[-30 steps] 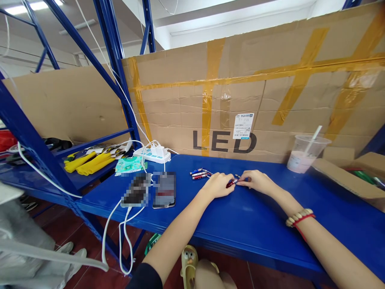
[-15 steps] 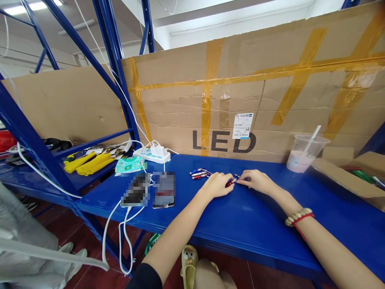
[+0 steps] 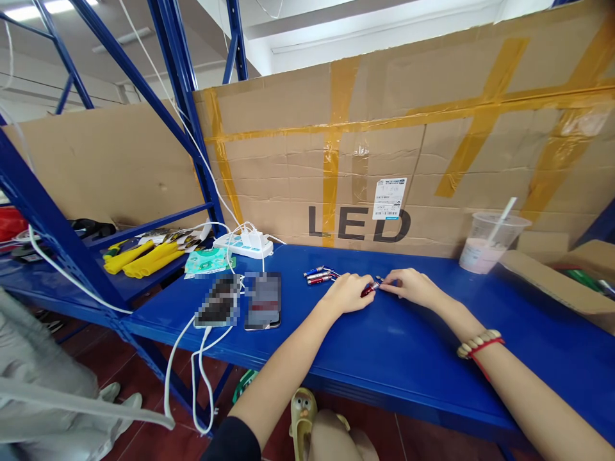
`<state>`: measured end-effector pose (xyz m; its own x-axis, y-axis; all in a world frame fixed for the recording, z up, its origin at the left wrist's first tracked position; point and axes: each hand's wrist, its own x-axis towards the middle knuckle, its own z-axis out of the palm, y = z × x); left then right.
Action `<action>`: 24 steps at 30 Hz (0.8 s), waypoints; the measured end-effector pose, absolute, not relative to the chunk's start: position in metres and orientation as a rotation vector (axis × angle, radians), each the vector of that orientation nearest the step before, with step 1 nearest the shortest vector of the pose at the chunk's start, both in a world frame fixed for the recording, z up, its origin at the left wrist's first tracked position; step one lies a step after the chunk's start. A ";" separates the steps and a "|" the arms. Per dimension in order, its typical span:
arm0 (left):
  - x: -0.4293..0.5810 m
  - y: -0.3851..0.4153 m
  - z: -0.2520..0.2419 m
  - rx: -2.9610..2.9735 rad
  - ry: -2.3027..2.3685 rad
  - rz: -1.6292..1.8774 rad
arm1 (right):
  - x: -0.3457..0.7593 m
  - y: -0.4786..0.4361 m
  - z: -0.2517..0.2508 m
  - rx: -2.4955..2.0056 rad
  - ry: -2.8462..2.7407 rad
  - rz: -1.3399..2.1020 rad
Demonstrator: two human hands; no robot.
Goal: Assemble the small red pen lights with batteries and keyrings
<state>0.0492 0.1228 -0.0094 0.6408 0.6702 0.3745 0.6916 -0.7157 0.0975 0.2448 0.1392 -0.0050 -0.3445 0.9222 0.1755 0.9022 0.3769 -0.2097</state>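
Observation:
My left hand (image 3: 346, 293) rests on the blue shelf (image 3: 394, 346) with its fingers closed round a small red pen-like flashlight (image 3: 369, 289). My right hand (image 3: 410, 286) meets it from the right and pinches the silver end of the same red piece. Just left of my hands lie several more small flashlights (image 3: 317, 275), red and blue, in a loose row. A beaded bracelet with a red cord (image 3: 479, 341) sits on my right wrist.
Two phones (image 3: 240, 299) lie on the shelf on white cables, behind them a white power strip (image 3: 243, 244). A plastic cup with a straw (image 3: 490, 243) stands at the right beside an open carton (image 3: 562, 282). A taped LED cardboard box (image 3: 408, 147) walls the back. Yellow gloves (image 3: 144, 256) lie left.
My hands stay together on the red flashlight with only slight finger movement. The view has tilted down a little.

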 end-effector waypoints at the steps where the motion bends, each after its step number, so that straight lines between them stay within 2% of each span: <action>1: 0.049 0.122 -0.009 -2.785 -1.167 -0.598 | 0.245 0.139 -0.005 -1.619 -2.378 0.112; 24: 0.048 0.124 -0.011 -2.705 -1.146 -0.683 | 0.244 0.143 -0.009 -1.598 -2.339 0.250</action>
<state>0.0484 0.1243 -0.0114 0.6106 0.6503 0.4520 0.7069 -0.7048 0.0591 0.2444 0.1434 -0.0087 -0.3383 0.9299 0.1444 0.8784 0.3671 -0.3061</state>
